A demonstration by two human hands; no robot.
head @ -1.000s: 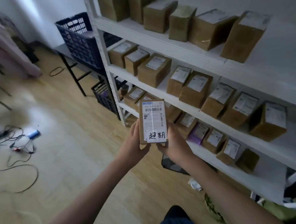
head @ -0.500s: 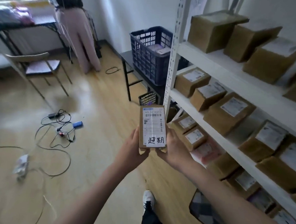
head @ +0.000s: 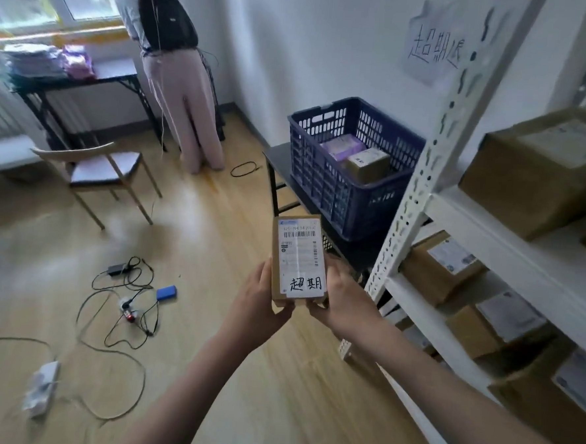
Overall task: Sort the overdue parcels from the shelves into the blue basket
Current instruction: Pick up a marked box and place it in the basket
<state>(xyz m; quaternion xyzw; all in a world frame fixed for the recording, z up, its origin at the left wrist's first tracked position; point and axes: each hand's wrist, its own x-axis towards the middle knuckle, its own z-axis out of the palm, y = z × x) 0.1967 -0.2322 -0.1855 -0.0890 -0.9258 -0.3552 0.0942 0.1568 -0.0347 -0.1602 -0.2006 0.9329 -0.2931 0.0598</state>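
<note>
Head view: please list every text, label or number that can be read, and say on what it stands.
"超期", handwritten, on the white label of the parcel held by both hands.
"超期退", handwritten, on the paper sign on the wall.
Barcode and code line on the parcel's label: too blurred.
Labels on the shelf boxes: unreadable.

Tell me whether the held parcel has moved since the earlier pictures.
Yes. The held parcel, gripped by the left hand and right hand, has moved along the shelf unit toward the blue basket, now just behind it.
</note>
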